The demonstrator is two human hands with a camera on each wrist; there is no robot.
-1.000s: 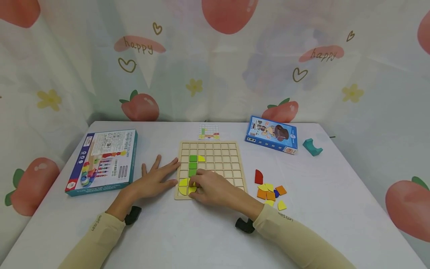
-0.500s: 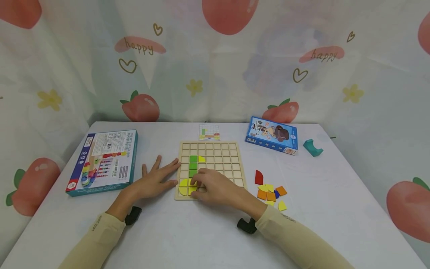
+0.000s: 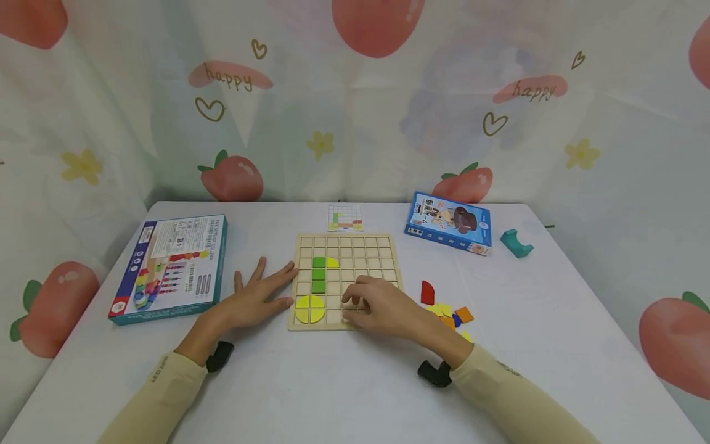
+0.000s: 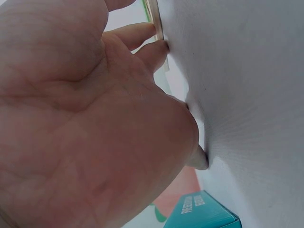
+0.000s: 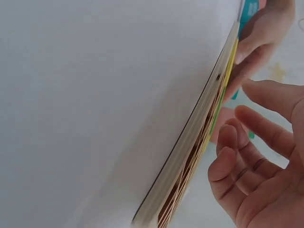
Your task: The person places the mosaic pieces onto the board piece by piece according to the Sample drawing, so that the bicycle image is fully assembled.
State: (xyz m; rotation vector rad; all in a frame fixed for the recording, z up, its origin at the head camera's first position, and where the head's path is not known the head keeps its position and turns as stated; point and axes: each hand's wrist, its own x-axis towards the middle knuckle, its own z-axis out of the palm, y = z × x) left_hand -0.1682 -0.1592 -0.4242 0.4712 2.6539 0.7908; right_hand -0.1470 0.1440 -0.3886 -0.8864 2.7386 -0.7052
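Note:
A wooden grid board (image 3: 366, 246) lies on the white table. In its near left corner four-part yellow quarter pieces (image 3: 309, 309) form a full circle. Green squares (image 3: 318, 275) stand in a column above, with one yellow quarter piece (image 3: 332, 263) beside the top one. My left hand (image 3: 256, 299) lies with fingers spread, its fingertips touching the board's left edge. Over the lower right of the board hovers my right hand (image 3: 383, 308), fingers loosely bent and, in the right wrist view, nothing between thumb and fingers.
Right of the board lie a red quarter piece (image 3: 427, 293) and a loose pile of orange squares (image 3: 465, 314), yellow and blue pieces, partly behind my right hand. A pattern card (image 3: 345, 218), a blue box (image 3: 449, 222), a teal block (image 3: 516, 243) and a larger box (image 3: 172, 265) surround the board.
My right hand has left the yellow circle and moved right across the board, uncovering the circle. My left hand stays in place.

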